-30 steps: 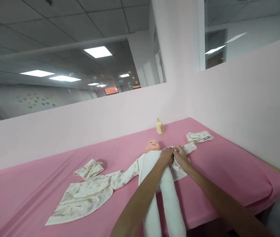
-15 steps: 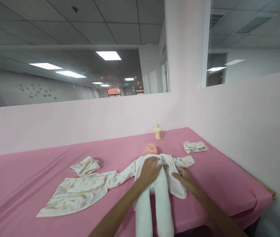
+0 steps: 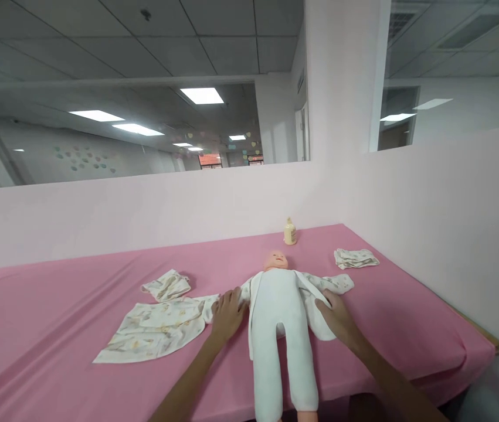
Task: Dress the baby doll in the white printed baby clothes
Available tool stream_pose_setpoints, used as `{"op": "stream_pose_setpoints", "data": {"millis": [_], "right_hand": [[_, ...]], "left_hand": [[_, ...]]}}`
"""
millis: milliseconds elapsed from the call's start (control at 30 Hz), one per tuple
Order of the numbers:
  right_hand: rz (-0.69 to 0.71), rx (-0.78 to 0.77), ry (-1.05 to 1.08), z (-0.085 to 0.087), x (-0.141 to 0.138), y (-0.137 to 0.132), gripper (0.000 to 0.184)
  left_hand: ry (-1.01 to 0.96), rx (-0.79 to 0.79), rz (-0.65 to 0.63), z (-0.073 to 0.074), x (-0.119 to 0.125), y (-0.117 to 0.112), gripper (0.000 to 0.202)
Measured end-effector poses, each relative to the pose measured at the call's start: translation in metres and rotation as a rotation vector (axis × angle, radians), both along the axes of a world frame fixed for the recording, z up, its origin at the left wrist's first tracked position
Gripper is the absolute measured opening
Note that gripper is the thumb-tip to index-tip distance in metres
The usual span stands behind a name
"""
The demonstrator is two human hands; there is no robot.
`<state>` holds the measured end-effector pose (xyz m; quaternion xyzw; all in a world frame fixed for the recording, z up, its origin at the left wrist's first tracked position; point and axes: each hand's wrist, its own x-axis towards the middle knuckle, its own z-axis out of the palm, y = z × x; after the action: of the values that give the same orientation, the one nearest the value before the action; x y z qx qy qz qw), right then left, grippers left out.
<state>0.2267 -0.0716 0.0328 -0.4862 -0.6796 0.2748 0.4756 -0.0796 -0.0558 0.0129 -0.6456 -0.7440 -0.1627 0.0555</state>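
Observation:
A baby doll [image 3: 279,305] with white body and legs lies face up on the pink-covered table. A baby shirt with printed sleeves and a white inner side lies open around it, its right-hand panel [image 3: 318,319] spread beside the body. My right hand [image 3: 336,319] pinches this panel's edge. My left hand [image 3: 228,313] is wrapped over the printed sleeve at the doll's left-hand side in view; its palm side is hidden. Left of that hand a printed cloth garment [image 3: 156,328] lies spread out. It meets the sleeve under my fingers, and I cannot tell whether they are joined.
A folded printed cloth [image 3: 167,286] lies at the left, and another folded cloth [image 3: 355,258] at the back right. Behind the doll's head stands a cream bottle [image 3: 289,232]. Walls with windows border the table [image 3: 55,316] at the back and right.
My left hand has moved left from the doll's chest to the sleeve, leaving the white chest uncovered. My right hand still holds the shirt panel, now lifted a little. The view has shifted slightly.

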Motion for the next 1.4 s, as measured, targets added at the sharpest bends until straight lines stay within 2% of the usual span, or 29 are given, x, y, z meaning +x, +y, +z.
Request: {"op": "stream_pose_setpoints", "data": {"millis": [100, 267, 367, 467, 533, 633, 767, 833, 967, 1100, 1200, 1300, 1400], "right_hand": [[-0.005, -0.083, 0.011, -0.001, 0.001, -0.01, 0.025], [0.105, -0.043, -0.055, -0.013, -0.008, -0.021, 0.024], [0.169, -0.029, -0.099, -0.014, -0.015, -0.025, 0.018], [0.177, -0.04, -0.142, -0.011, -0.021, -0.027, 0.017], [0.164, -0.041, -0.155, -0.01, -0.023, -0.027, 0.02], [0.151, -0.033, -0.178, -0.011, -0.023, -0.03, 0.022], [0.179, -0.064, -0.202, -0.014, -0.022, -0.038, 0.023], [0.18, -0.088, -0.174, -0.016, -0.022, -0.041, 0.023], [0.127, -0.142, -0.117, -0.02, -0.021, -0.041, 0.024], [0.084, -0.104, -0.12, -0.02, -0.02, -0.04, 0.023], [0.052, -0.059, -0.118, -0.014, -0.024, -0.039, 0.022], [0.017, 0.028, -0.156, -0.005, -0.035, -0.04, 0.019], [0.107, 0.127, -0.251, 0.003, -0.045, -0.041, 0.019]], "left_hand": [[-0.02, -0.051, 0.043, -0.002, -0.012, 0.0, 0.053], [-0.027, -0.023, 0.145, 0.0, -0.037, -0.005, 0.06], [-0.061, 0.032, 0.154, 0.004, -0.036, -0.009, 0.049], [-0.097, 0.151, 0.052, 0.009, -0.017, -0.011, 0.031], [-0.249, 0.113, -0.048, 0.011, -0.001, -0.013, 0.032], [-0.533, -0.037, -0.152, 0.012, 0.019, -0.017, 0.041], [-0.866, -0.206, -0.137, 0.018, 0.027, -0.022, 0.049], [-1.031, -0.236, -0.112, 0.025, 0.027, -0.025, 0.055], [-1.207, -0.246, -0.173, 0.034, 0.03, -0.035, 0.047], [-1.253, -0.225, -0.193, 0.036, 0.036, -0.053, 0.041], [-1.233, -0.172, -0.259, 0.04, 0.044, -0.065, 0.039], [-1.074, -0.169, -0.268, 0.05, 0.058, -0.069, 0.039], [-0.781, -0.289, -0.363, 0.061, 0.072, -0.064, 0.042]]}}
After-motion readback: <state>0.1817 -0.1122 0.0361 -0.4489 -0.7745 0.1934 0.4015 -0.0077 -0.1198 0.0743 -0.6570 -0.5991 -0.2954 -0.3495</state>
